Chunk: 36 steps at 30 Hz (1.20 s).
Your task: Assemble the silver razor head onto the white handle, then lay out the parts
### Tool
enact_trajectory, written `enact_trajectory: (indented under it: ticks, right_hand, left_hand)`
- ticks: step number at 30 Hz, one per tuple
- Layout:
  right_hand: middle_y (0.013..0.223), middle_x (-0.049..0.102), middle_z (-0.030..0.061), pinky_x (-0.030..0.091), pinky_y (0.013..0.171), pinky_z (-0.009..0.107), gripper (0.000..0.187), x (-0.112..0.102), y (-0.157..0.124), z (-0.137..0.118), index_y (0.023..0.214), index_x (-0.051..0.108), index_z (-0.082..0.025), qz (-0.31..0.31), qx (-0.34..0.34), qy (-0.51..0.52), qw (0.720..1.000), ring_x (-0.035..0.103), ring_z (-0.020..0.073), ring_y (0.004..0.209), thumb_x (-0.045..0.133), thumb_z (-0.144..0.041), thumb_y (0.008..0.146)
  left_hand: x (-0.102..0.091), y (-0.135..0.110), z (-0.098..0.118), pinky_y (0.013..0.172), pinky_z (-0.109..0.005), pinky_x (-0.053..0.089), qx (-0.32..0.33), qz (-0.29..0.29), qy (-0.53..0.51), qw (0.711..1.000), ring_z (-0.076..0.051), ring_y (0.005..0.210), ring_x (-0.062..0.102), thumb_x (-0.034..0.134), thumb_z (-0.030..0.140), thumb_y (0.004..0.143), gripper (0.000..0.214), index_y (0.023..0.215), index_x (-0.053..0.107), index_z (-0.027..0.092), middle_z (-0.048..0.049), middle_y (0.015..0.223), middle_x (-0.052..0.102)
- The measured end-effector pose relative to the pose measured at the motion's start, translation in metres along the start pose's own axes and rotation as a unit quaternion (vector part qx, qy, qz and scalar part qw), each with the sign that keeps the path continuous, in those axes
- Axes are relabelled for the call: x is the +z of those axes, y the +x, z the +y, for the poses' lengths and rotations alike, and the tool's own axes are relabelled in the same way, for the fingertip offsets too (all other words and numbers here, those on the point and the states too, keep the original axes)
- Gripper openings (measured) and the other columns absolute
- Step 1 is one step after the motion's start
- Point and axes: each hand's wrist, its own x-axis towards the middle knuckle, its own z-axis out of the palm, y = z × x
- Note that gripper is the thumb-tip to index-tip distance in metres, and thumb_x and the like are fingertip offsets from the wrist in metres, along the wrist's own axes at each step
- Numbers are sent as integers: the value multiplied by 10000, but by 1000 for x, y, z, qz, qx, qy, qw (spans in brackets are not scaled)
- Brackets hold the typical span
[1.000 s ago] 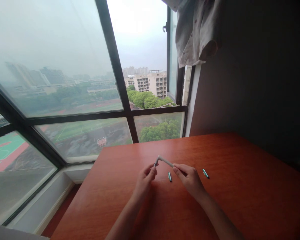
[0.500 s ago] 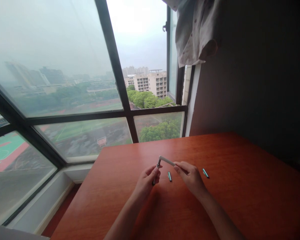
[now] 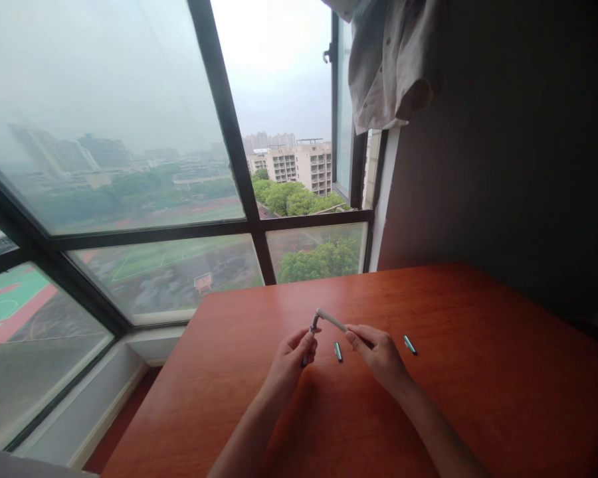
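Above the table, my left hand (image 3: 290,364) is closed around a slim grey, pen-like piece (image 3: 313,324), whose dark lower end shows below the fingers. My right hand (image 3: 379,353) pinches a pale, slender pen-like stick (image 3: 331,319) between thumb and fingers. The stick slants up to the left, and its far end meets the top of the left piece at an angle. Whether the two are joined there, I cannot tell. Between my hands lies a small green-and-dark piece like a pen cap (image 3: 338,352). A similar cap-like piece (image 3: 409,344) rests beyond my right hand.
The reddish-brown wooden table (image 3: 259,425) reaches to large dark-framed windows (image 3: 249,229), one of them open. Pale clothing (image 3: 386,73) hangs at the upper right, beside a dark wall (image 3: 498,166). A low white ledge (image 3: 104,398) runs along the left.
Both hands and the pieces they hold have shifted very slightly to the left. The grip of each hand is the same, and the cap-like pieces lie where they were.
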Motion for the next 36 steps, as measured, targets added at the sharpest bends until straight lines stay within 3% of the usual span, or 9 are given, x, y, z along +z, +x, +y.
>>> enact_trajectory:
  ticks: [7, 15, 19, 24, 36]
  right_hand:
    - [643, 609, 28, 403, 573, 237, 374, -7, 1, 1, 856, 710, -136, 29, 19, -25, 999, 566, 159, 617, 463, -414, 899]
    - [583, 569, 14, 380, 537, 234, 428, -7, 0, -4, 820, 707, -134, 3, 31, -15, 999, 543, 157, 576, 429, -448, 904]
    - [588, 565, 15, 382, 538, 227, 457, -8, 0, -4, 771, 704, -139, -9, 12, -41, 999, 533, 150, 575, 403, -453, 914]
    - [692, 655, 48, 425, 599, 239, 420, -8, 1, -1, 871, 727, -149, 20, -2, -70, 997, 589, 179, 655, 419, -430, 915]
    - [838, 723, 78, 475, 675, 285, 387, -9, 1, 2, 908, 741, -155, 15, -1, -57, 998, 645, 223, 752, 452, -413, 903]
  left_hand:
    - [-5, -1, 7, 595, -241, 333, 66, 11, 119, 991, -117, 619, 412, 664, 442, 758, 419, 1039, 696, 131, -6, 649, 504]
    - [-6, 0, 12, 615, -250, 371, 118, 67, 176, 975, -150, 653, 456, 678, 414, 732, 336, 925, 729, 145, -23, 668, 553]
    - [-8, 0, 12, 594, -239, 363, 125, 75, 194, 970, -146, 639, 442, 671, 425, 734, 339, 919, 729, 147, -17, 654, 535]
    - [-10, 0, 9, 578, -232, 333, 133, 70, 220, 964, -139, 638, 422, 656, 426, 750, 376, 993, 720, 146, -14, 657, 514]
    - [-10, -1, 9, 585, -231, 336, 138, 69, 222, 963, -143, 641, 428, 653, 417, 749, 388, 1010, 721, 138, -13, 663, 522]
